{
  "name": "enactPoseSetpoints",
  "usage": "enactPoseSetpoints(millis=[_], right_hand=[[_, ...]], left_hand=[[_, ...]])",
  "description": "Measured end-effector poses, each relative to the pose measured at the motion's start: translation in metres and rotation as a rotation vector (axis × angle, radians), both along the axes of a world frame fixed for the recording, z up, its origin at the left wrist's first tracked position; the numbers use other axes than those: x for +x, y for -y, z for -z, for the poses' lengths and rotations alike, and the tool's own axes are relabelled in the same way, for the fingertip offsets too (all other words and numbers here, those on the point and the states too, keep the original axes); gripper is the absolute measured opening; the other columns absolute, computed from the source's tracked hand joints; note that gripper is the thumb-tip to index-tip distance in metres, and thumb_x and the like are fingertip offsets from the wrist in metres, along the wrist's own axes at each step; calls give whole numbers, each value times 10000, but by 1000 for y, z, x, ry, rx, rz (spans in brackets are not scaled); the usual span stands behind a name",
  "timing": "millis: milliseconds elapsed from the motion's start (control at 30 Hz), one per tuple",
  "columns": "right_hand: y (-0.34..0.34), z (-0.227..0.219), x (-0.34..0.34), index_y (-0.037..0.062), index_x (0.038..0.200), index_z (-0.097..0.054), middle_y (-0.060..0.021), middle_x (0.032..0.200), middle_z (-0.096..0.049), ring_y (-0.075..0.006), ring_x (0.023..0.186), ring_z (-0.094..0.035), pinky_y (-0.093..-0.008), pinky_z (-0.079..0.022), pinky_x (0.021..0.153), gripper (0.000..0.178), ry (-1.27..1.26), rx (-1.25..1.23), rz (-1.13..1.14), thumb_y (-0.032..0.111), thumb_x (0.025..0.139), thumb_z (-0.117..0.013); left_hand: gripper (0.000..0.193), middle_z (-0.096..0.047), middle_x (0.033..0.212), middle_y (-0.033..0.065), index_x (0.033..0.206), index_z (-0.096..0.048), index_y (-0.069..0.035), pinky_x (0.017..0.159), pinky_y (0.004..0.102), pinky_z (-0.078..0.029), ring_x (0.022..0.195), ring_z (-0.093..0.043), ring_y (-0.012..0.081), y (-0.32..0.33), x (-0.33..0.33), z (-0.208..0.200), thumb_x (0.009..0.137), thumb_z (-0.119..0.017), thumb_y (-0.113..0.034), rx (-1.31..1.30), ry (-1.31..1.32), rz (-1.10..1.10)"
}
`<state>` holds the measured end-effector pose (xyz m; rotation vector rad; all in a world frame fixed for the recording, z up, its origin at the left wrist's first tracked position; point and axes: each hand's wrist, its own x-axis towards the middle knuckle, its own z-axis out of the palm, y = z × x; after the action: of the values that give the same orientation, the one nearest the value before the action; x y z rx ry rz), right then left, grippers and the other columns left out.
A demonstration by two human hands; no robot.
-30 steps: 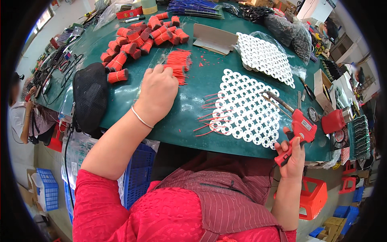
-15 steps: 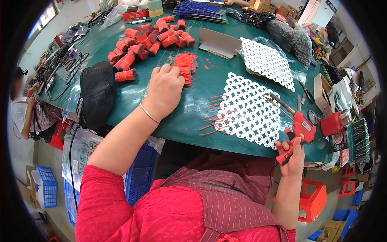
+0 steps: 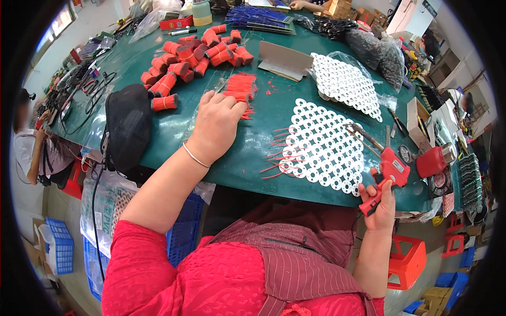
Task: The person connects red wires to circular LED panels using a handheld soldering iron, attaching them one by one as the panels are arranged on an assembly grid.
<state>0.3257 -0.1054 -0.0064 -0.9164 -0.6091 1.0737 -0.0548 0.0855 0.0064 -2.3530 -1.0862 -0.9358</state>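
Note:
My left hand (image 3: 217, 125), with a light bangle on its wrist, is closed at the near left edge of a loose heap of short red wires (image 3: 240, 87). Its fingertips are turned away, so whatever they pinch is hidden. My right hand (image 3: 380, 203) is wrapped round the handle of a red soldering gun (image 3: 394, 167). The gun's metal tip and feed tube point left over a sheet of white round circuit boards (image 3: 324, 147). Several red wires (image 3: 282, 158) stick out from the left edge of that sheet.
Bundles of red wire (image 3: 187, 55) lie on the green table (image 3: 221, 171) at the far left, behind a black mesh bag (image 3: 126, 126). Another stack of white boards (image 3: 347, 84) sits beside a bent cardboard piece (image 3: 284, 59). A red bottle (image 3: 433, 162) stands at right.
My left hand has drawn back slightly toward me from the wire heap, its fingers still closed. My right hand keeps the soldering gun in nearly the same place.

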Motion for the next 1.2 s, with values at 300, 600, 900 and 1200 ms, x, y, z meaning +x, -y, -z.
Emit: enactPoseSetpoints(millis=[300, 600, 900, 1200], right_hand=[[0, -1, 0, 92, 1474, -397, -73, 1284, -578, -74, 779, -525, -385, -580, 884, 584, 46, -14, -14, 385, 1006, -586], [0, 1, 0, 89, 1458, -407, -87, 1276, -584, -83, 778, -535, -395, -588, 873, 567, 19, -7, -8, 374, 1005, -593], [0, 2, 1, 86, 1448, -411, -106, 1266, -584, -91, 777, -545, -406, -599, 864, 578, 0, 7, -4, 375, 991, -617], [2, 8, 4, 91, 1454, -404, -101, 1289, -571, -87, 779, -538, -412, -593, 886, 611, -26, 50, -2, 402, 977, -626]], left_hand=[[116, -627, 846, 52, 857, -693, -80, 920, 412, -466, 873, -619, 230, 6, 5, -29, 777, -615, -46, -4, -199, 101], [51, -656, 820, 75, 770, -714, -94, 732, 376, -539, 798, -675, 243, -4, 28, -50, 767, -664, -93, -203, -579, 171], [61, -665, 758, 84, 703, -701, -84, 676, 363, -545, 784, -681, 252, -7, 31, -55, 739, -653, -74, -151, -644, 149], [56, -659, 742, 53, 694, -698, -112, 653, 344, -486, 786, -660, 217, 2, 40, -61, 733, -661, -97, -164, -736, 129]])
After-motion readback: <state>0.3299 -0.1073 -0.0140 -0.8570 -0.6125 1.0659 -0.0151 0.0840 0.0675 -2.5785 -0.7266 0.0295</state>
